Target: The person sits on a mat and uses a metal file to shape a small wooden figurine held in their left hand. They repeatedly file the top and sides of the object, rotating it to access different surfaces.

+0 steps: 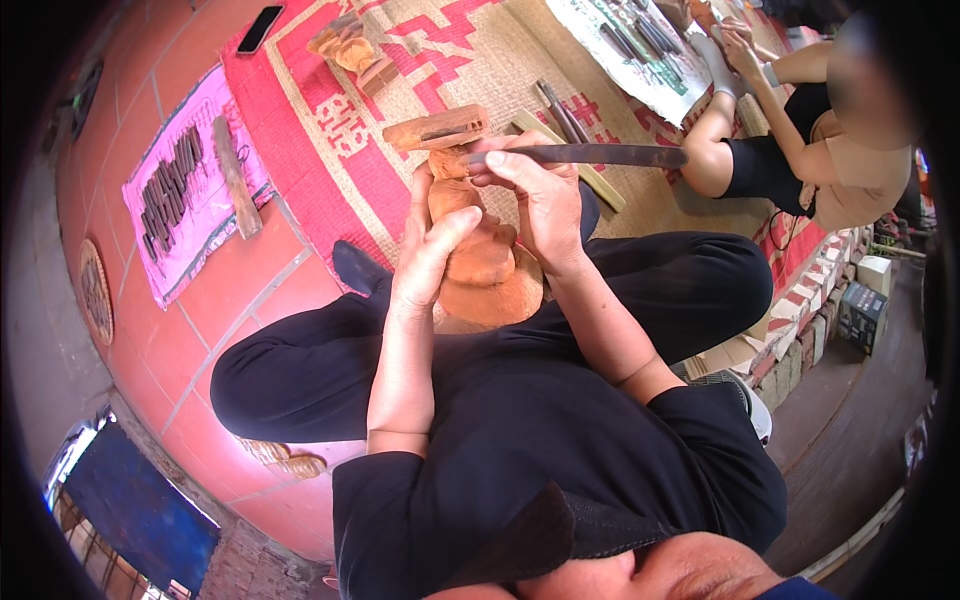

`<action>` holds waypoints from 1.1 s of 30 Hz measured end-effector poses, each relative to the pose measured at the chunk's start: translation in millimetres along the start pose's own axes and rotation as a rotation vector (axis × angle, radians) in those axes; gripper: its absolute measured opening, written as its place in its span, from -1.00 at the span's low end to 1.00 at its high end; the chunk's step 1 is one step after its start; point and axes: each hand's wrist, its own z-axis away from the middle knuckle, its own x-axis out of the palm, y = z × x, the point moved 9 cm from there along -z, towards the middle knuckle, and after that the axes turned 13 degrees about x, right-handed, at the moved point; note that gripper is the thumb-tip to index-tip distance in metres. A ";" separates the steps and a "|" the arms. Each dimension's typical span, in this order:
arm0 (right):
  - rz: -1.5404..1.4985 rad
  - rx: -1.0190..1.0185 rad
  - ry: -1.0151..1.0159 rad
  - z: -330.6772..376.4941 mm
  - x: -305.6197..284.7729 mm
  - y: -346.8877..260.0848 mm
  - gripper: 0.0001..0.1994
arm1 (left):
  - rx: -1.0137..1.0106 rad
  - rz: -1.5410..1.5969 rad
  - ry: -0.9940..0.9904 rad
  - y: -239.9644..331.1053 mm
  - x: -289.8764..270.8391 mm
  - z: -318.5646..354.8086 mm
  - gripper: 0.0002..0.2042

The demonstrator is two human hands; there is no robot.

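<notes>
Wooden figure (478, 262), likely stiff, hefty; best held mid-body. My left grip (432, 248) clamps it, my right grip (545, 195) pinches a dark tool (620, 154).

Left hand (425, 250) at eleven o'clock, curled in a grip, thumb (462, 224) toward two, left forearm (402, 360) bare, pointing to twelve, right hand (548, 195) at one o'clock, fingertips pinched, right forearm (608, 318) angled toward eleven, left knee (255, 385) at eight, right knee (738, 275) at three.

Red floor tiles (235, 400) carry a pink cloth (205, 105) and a patterned mat (300, 180). On the mat lie a carved wooden piece (352, 52) and a white sheet (580, 25).
</notes>
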 end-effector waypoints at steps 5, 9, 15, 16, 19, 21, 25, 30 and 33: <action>0.125 -0.066 -0.016 1.7 4.2 -6.5 -0.98 | -0.012 0.038 0.013 -0.4 -0.1 0.5 -0.28; 0.236 -0.124 -0.021 3.3 9.7 -7.4 -0.97 | -0.008 0.030 0.018 1.8 0.9 0.1 -0.27; -0.056 0.037 -0.032 0.2 1.5 0.9 -0.93 | -0.009 0.049 -0.008 -1.8 -0.9 -1.0 -0.27; -0.018 0.011 -0.037 0.1 2.0 -0.1 -0.93 | -0.010 0.061 -0.003 -1.8 -1.0 -0.8 -0.27; 0.121 -0.067 -0.045 1.1 7.3 -3.6 -0.93 | -0.013 0.064 0.027 -1.5 -2.9 -0.4 -0.27; 0.249 -0.121 -0.043 3.5 13.8 -8.2 -0.94 | -0.007 0.044 0.028 -0.6 -3.3 -0.8 -0.27; 0.068 -0.071 -0.027 2.3 5.5 -3.8 -0.95 | 0.001 0.043 0.003 -0.2 -0.8 -1.4 -0.28; 0.161 -0.106 -0.016 4.7 8.1 -7.3 -0.95 | 0.019 0.007 0.007 4.4 0.3 -1.6 -0.28; 0.265 -0.131 -0.012 4.8 12.7 -5.5 -0.96 | 0.045 -0.068 0.002 4.6 -0.8 -2.3 -0.28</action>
